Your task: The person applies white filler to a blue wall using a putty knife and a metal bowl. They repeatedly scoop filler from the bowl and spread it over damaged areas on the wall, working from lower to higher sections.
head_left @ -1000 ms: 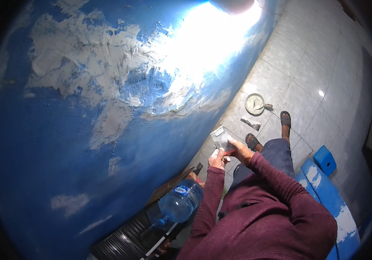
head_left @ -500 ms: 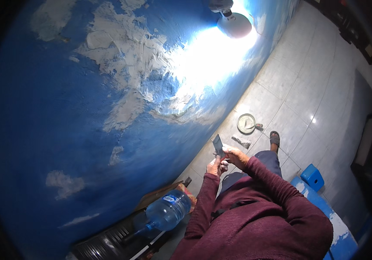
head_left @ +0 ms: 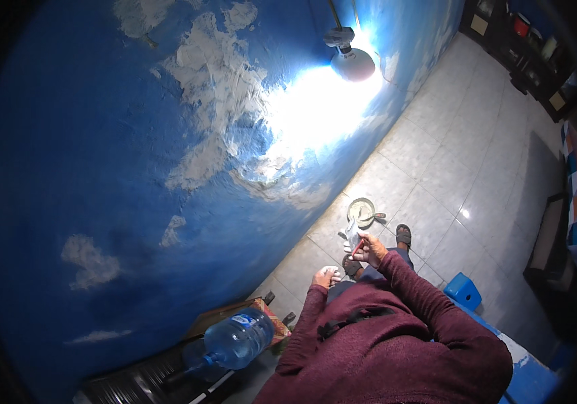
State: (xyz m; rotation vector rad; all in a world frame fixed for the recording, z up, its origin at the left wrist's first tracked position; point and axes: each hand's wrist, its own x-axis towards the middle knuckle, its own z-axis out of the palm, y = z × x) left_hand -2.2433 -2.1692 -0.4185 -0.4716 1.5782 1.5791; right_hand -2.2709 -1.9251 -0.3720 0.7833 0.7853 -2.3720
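My right hand [head_left: 372, 251] grips a putty knife [head_left: 358, 247] by its red handle. The knife's pale, whitish blade points away from me, toward a round bowl [head_left: 361, 210] of off-white paste on the floor. A tool handle [head_left: 380, 217] sticks out at the bowl's right side. Left of the knife and apart from it, my left hand [head_left: 327, 277] is held low before my body. White residue coats its curled fingers, and whatever may be inside them is hidden. To the left rises a blue wall [head_left: 133, 222] with rough whitish patches.
A lit lamp [head_left: 353, 64] hangs against the wall. A large blue water bottle [head_left: 239, 339] lies at lower left beside a black ribbed object [head_left: 133, 380]. A blue stool [head_left: 463, 291] stands on the tiled floor [head_left: 436, 168] at right. Dark furniture [head_left: 520, 50] is at far right.
My hands have parted: earlier both held the putty knife with its blade raised. The right hand now holds it alone, lower and nearer the bowl. The whole view has shifted.
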